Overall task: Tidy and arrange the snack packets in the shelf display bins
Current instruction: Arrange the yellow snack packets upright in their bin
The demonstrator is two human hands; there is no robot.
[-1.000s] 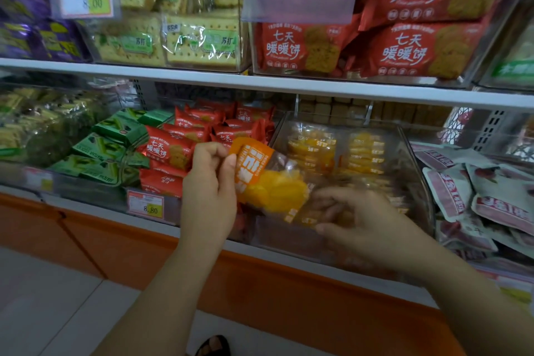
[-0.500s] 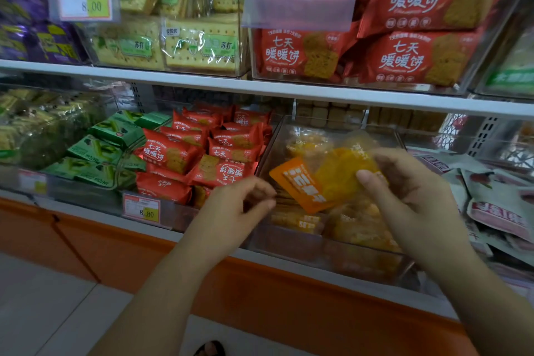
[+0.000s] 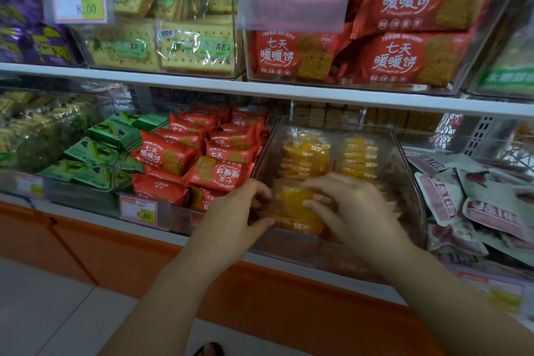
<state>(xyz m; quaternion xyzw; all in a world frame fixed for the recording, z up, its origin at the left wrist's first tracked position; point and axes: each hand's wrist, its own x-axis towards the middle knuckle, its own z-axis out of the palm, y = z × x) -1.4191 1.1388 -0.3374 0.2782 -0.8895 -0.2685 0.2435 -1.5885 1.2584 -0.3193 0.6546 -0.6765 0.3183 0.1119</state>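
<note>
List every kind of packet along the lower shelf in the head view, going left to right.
Clear-wrapped yellowish crackers → green matcha packets → red biscuit packets → orange-yellow packets → pale pink-and-white pouches.

orange packets (image 3: 294, 211): we see clear, glossy plastic film.
red packets (image 3: 219, 175): shiny, crinkled, foil-like wrap.
green packets (image 3: 95, 150): glossy printed film, to our eyes.
bin (image 3: 300, 250): clear hard plastic, smooth, catching reflections.
shelf edge (image 3: 173, 84): white, smooth, faintly shiny.
price tag (image 3: 139, 209): we read it as paper.
floor (image 3: 43, 312): pale, smooth tile.
</note>
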